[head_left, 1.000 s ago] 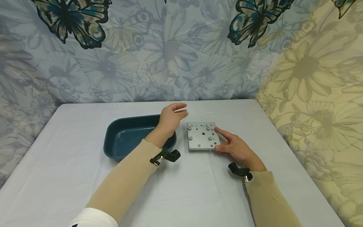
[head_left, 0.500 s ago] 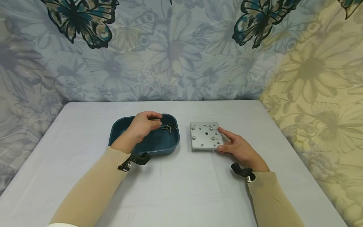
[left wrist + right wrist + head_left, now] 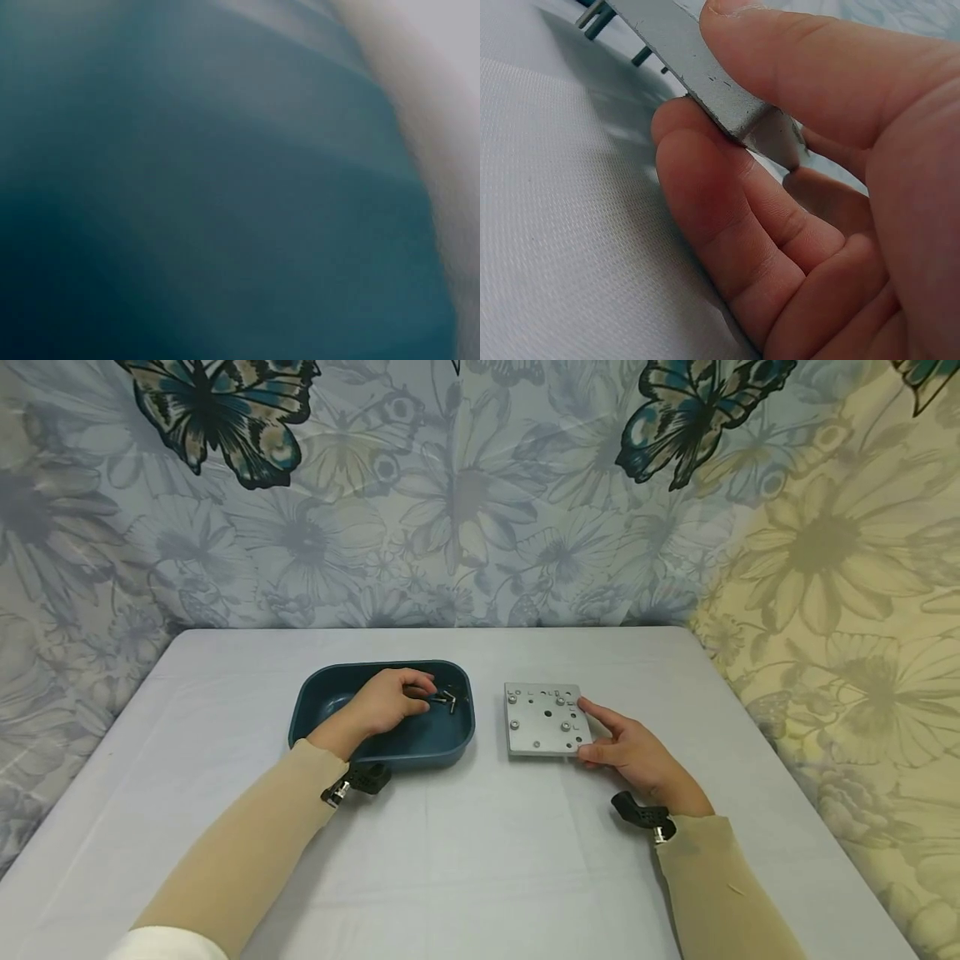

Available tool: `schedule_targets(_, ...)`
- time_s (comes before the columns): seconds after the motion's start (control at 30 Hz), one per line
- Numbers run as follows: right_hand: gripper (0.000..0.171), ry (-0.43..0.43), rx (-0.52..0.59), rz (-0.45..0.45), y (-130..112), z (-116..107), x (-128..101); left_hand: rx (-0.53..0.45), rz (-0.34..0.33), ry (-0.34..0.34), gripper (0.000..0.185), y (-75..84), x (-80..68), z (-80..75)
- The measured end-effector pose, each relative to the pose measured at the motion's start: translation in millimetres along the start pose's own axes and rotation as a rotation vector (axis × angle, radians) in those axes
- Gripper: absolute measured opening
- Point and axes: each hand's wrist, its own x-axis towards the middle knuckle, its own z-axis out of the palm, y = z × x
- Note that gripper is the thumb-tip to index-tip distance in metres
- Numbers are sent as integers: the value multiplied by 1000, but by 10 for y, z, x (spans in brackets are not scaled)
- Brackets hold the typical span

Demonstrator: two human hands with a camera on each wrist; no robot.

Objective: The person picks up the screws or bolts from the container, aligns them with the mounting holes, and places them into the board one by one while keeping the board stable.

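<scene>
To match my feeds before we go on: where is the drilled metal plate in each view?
Head: the drilled metal plate is right of centre, its right edge in the right hand.
Left wrist: not in it; the blue-green basin, blurred, fills most of the picture.
Right wrist: top, left of centre, running down toward the middle between thumb and fingers.
Shared landmark: the right hand, in the head and right wrist views only.

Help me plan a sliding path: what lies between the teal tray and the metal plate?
Only bare white tablecloth separates the teal tray from the metal plate, as the head view shows.
</scene>
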Motion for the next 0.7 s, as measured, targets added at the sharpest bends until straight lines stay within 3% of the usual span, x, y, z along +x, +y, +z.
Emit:
schedule_targets(0.37, 93, 2, 3, -10, 13, -12, 10, 165, 80, -60, 21, -45, 91, 30)
schedule_targets(0.7, 94, 4, -4, 2, 6, -1, 11, 283, 131, -55, 19, -58, 92, 53)
